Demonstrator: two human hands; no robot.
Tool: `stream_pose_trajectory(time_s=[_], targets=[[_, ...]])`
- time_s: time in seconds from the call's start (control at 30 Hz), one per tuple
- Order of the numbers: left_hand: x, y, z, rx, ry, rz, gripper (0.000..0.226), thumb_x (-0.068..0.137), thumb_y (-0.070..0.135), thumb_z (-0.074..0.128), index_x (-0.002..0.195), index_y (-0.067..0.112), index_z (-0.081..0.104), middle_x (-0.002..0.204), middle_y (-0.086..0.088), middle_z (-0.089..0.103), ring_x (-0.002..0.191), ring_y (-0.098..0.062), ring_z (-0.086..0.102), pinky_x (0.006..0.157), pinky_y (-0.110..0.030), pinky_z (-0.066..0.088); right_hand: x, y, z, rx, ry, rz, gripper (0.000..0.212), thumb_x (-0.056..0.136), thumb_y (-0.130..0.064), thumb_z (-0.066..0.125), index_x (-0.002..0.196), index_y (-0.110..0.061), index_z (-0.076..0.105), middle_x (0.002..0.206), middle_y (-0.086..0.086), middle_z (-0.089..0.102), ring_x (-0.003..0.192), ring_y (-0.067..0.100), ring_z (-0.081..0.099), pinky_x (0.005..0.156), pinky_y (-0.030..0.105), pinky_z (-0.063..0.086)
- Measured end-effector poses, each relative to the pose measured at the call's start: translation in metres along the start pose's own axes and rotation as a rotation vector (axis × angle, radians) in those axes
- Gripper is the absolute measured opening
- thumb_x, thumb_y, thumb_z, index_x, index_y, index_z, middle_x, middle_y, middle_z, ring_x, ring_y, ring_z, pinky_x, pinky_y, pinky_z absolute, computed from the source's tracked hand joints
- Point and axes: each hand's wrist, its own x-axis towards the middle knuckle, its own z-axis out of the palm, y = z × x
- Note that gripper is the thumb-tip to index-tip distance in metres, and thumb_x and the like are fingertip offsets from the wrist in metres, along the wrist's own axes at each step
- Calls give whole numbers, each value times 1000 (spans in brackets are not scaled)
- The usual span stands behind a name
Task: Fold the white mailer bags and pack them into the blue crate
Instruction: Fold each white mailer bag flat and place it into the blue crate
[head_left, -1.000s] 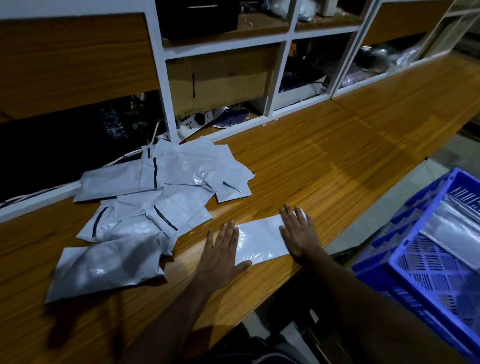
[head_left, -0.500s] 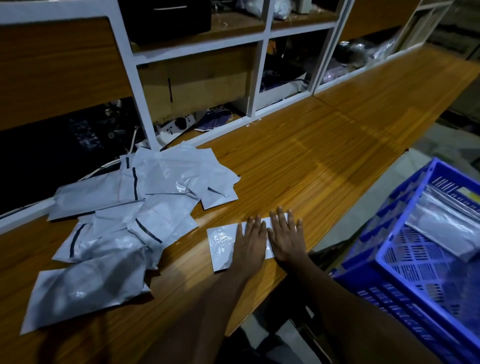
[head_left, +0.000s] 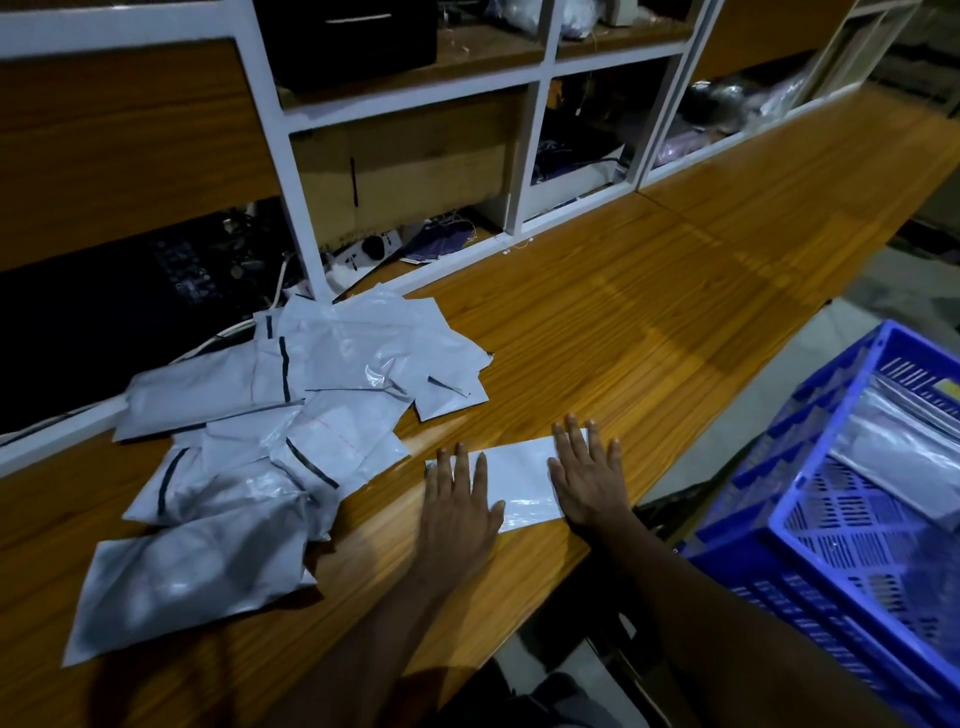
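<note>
Head view: the left hand (head_left: 457, 506) lies flat with straight fingers, pressing the left end of a folded white mailer bag (head_left: 519, 480) near the wooden counter's (head_left: 649, 332) front edge. The right hand (head_left: 589, 480) presses its right end likewise. Unfolded bags (head_left: 270, 441) lie heaped to the left; the blue crate (head_left: 810, 525) stands at right.

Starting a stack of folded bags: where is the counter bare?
Bare: wooden counter from the mailer bag pile rightward, between shelf frame and front edge. Crowded: the pile's side; the spot where left hand and right hand press a folded bag.
</note>
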Motion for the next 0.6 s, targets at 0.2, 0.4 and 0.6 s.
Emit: stream_pose_trajectory(time_s=[0.2,0.4,0.6], targets=[[34,43,-7,17,11,95,53,100,38,40,139,7,56,146,-18,52,138,-36,45,110,-54,40,0,-2,0,-8,-10,21,74,95,-54,-14,160,-20,-4,166,3,-12,152,29,-15,120,55,-5],[31,40,8,43,-36,47,64,100,55,29,154,22,35,161,-10,30,148,-39,27,109,-71,24,-1,0,1,-18,2,22,70,97,-52,-11,159,-21,-5,166,3,-11,152,28,-16,120,55,-5],[15,10,7,-19,-20,18,84,92,79,19,152,25,40,160,-14,32,142,-49,32,107,-72,28,4,2,-1,8,-9,2,71,97,-56,-11,159,-23,-7,164,0,-17,152,27,-16,119,56,-7]])
